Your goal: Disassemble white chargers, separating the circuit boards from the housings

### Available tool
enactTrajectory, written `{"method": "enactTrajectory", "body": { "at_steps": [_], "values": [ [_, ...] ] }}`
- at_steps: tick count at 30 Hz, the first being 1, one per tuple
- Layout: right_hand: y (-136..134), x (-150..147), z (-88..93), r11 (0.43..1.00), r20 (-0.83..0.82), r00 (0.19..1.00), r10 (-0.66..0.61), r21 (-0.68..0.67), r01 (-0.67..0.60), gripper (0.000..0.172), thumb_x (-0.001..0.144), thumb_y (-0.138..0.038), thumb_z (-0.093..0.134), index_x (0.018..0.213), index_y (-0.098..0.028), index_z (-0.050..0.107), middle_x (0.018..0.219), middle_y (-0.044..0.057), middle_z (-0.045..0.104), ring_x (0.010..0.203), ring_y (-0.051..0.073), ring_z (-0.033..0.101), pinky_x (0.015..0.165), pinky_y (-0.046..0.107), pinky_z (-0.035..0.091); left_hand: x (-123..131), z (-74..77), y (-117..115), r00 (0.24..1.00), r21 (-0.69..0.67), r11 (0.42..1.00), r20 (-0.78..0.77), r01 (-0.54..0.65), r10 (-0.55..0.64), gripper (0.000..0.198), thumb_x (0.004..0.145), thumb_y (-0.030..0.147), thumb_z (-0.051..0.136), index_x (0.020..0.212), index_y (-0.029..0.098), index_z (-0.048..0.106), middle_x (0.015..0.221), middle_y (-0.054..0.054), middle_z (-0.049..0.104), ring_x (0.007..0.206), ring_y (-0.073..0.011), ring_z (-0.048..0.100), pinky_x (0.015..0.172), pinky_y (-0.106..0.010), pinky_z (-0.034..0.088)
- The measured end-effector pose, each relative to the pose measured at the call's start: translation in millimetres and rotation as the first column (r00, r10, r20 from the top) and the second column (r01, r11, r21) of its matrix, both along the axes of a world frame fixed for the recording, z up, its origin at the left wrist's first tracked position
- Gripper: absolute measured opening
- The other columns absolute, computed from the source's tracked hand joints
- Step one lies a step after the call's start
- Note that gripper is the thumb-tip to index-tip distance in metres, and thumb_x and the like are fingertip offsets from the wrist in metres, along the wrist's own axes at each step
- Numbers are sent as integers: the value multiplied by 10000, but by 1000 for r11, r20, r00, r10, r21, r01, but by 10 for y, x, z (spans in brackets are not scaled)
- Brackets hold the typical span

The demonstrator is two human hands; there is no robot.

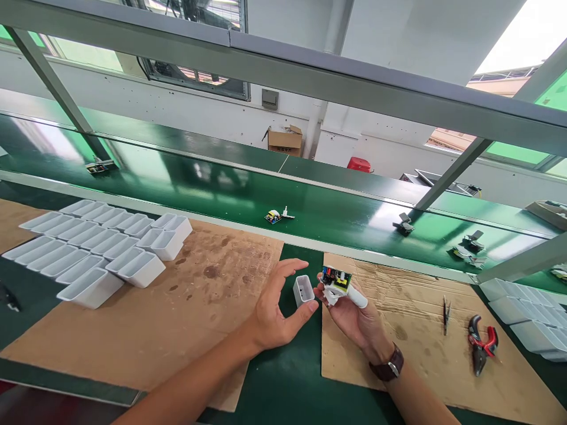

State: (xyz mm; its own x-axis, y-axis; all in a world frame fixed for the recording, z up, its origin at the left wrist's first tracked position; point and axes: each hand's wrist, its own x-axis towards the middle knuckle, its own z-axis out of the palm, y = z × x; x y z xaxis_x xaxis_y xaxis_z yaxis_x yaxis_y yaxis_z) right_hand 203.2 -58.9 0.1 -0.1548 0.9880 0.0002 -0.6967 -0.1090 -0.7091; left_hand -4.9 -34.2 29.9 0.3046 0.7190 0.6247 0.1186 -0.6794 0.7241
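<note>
My right hand (358, 321) grips a small circuit board assembly (336, 278) with a yellow transformer, and a white plastic part (354, 296) sticks out from it over the palm. To its left, a small white plastic box (303, 290) stands on the green bench with its open top facing me. My left hand (279, 307) is open around this box, thumb on the near side and fingers apart on the far side. The thumb tip overlaps the box's near edge; I cannot tell whether it touches.
Rows of white boxes (88, 286) sit on the left cardboard sheet (212, 307). On the right cardboard lie tweezers (446, 316) and red-black cutters (481, 345); more white boxes (527, 313) are beyond. Along the green conveyor (212, 189) lie several board assemblies (277, 216). A metal rail (283, 65) crosses overhead.
</note>
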Motion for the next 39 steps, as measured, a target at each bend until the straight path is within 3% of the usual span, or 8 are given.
{"method": "enactTrajectory", "body": {
  "at_steps": [11, 15, 19, 21, 23, 30, 35, 39],
  "values": [
    [23, -37, 48, 1000, 20, 1000, 7, 17, -8, 323, 850, -392, 794, 1132, -235, 781, 1214, 79, 764, 1023, 271, 720, 1108, 477, 475, -26, 28, 11, 1000, -28, 999, 9, 21, -21, 596, 906, 221, 681, 1465, 263, 480, 1460, -136, 565, 1371, -314, 518, 1147, -518, 435],
    [25, -16, 7, 999, 19, 999, 41, 7, -41, 401, 843, -386, 796, 1209, -227, 752, 1225, 84, 758, 1019, 262, 724, 1070, 453, 501, -97, 113, 74, 985, -116, 979, 37, 170, -166, 605, 931, 253, 673, 1502, 294, 477, 1494, -127, 573, 1428, -311, 487, 1187, -522, 386],
    [10, 31, -13, 988, 21, 988, 150, -45, -149, 495, 811, -429, 796, 1252, -215, 729, 1189, 96, 763, 963, 264, 733, 1031, 454, 524, -194, 193, 189, 879, -340, 812, 141, 475, -455, 703, 909, 389, 730, 1550, 319, 450, 1557, -131, 546, 1483, -344, 457, 1225, -561, 322],
    [-8, 46, 6, 980, 33, 981, 190, -63, -188, 535, 787, -447, 801, 1263, -216, 723, 1179, 102, 763, 972, 277, 731, 1003, 455, 538, -222, 206, 230, 830, -397, 732, 188, 554, -526, 727, 893, 432, 746, 1552, 331, 456, 1574, -130, 530, 1500, -353, 438, 1234, -573, 301],
    [-29, 53, 34, 976, 57, 976, 212, -66, -208, 569, 775, -462, 804, 1279, -214, 713, 1164, 107, 763, 995, 290, 726, 979, 455, 546, -235, 209, 247, 809, -411, 700, 219, 584, -546, 731, 883, 456, 752, 1547, 336, 470, 1576, -129, 527, 1506, -357, 430, 1236, -582, 297],
    [-56, 50, 110, 972, 186, 954, 233, -12, -235, 730, 717, -508, 867, 1347, -203, 663, 1051, 99, 773, 919, 248, 718, 825, 353, 541, -233, 254, 213, 803, -402, 698, 221, 592, -554, 738, 864, 534, 744, 1522, 291, 515, 1503, -150, 599, 1438, -369, 515, 1219, -592, 345],
    [-23, 74, 210, 930, 325, 896, 302, 105, -352, 666, 734, -472, 870, 1306, -194, 672, 1015, 98, 778, 824, 218, 706, 782, 342, 551, -234, 250, 232, 798, -408, 693, 195, 594, -570, 703, 889, 613, 672, 1499, 292, 537, 1459, -152, 629, 1379, -365, 562, 1180, -589, 382],
    [1, 131, 219, 887, 411, 839, 357, 133, -442, 709, 733, -379, 890, 1363, -206, 616, 1127, 106, 771, 829, 202, 724, 754, 331, 584, -257, 270, 234, 792, -415, 702, 79, 579, -606, 731, 863, 494, 754, 1522, 313, 497, 1510, -135, 582, 1421, -355, 518, 1194, -582, 370]
  ]
}}
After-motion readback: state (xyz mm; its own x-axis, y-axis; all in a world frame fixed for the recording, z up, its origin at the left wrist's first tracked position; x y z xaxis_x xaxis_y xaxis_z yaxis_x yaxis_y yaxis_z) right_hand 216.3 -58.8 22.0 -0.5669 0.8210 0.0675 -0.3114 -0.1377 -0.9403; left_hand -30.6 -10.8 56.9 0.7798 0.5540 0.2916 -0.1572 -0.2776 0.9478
